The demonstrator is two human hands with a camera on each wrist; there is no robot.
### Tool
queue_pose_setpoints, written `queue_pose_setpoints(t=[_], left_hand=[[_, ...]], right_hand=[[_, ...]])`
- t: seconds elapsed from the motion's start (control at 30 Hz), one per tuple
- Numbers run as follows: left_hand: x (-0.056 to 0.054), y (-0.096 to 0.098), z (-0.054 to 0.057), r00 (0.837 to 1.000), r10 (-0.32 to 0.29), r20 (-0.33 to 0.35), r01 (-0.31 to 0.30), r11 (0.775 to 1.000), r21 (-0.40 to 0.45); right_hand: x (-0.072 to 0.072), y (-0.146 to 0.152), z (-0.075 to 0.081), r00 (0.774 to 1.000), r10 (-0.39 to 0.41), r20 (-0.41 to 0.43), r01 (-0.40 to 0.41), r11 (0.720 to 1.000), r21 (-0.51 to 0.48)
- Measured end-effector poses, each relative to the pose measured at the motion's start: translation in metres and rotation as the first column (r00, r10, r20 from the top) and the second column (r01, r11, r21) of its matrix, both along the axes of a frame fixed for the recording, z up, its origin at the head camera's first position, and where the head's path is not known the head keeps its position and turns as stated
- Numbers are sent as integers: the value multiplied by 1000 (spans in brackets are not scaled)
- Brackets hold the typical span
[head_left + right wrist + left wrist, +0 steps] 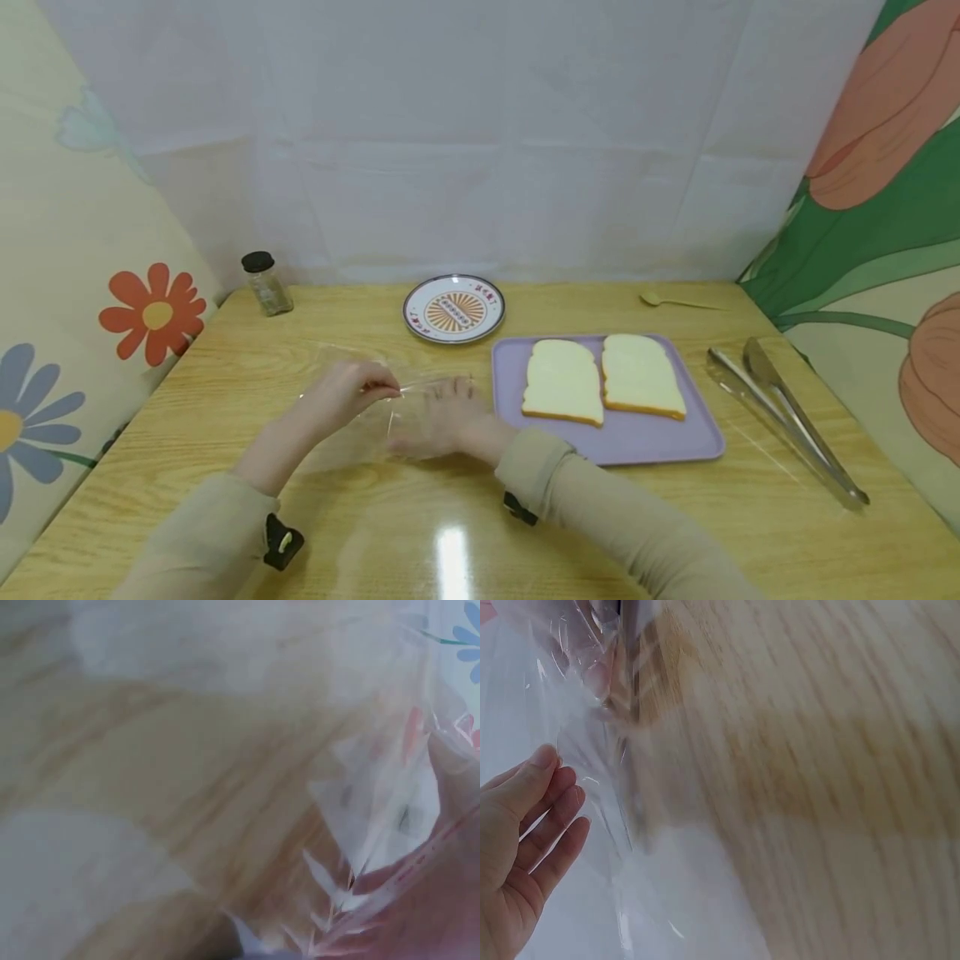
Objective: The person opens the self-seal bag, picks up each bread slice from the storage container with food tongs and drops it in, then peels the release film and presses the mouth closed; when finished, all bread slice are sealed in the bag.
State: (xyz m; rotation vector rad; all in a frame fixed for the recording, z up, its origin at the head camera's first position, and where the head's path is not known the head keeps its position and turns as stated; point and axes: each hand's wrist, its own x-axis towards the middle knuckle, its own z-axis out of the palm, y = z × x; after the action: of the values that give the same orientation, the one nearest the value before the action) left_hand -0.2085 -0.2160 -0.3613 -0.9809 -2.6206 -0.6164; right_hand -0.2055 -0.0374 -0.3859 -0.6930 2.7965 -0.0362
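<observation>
Thin clear plastic film point(592, 787), crinkled and shiny, lies between my two hands over the table; whether it is a bag, a glove or a sheet I cannot tell. My left hand point(348, 396) pinches its edge between thumb and forefinger, the other fingers loosely bent in the left wrist view. Just to the right, my right hand point(450, 421) rests low over the table with its fingers spread, and the film lies over it. Film blurs much of the right wrist view, where reddish fingers point(420, 915) show through at the lower right.
A purple tray point(652, 446) with two bread slices point(562, 381) lies right of my hands. Behind stand a plate point(454, 308) and a black-lidded jar point(267, 283). Metal tongs point(795, 425) and a small spoon point(678, 301) lie at the right.
</observation>
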Motion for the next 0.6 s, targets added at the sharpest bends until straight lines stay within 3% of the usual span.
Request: queue_pose_setpoints(t=[0.2,0.6], left_hand=[[1,4,0,1000,6,12,-7,1000,13],[0,4,4,1000,8,20,-8,1000,0]], right_hand=[[7,-4,-1,998,-55,-13,55,998,23],[12,-6,2,997,-73,16,73,996,49]])
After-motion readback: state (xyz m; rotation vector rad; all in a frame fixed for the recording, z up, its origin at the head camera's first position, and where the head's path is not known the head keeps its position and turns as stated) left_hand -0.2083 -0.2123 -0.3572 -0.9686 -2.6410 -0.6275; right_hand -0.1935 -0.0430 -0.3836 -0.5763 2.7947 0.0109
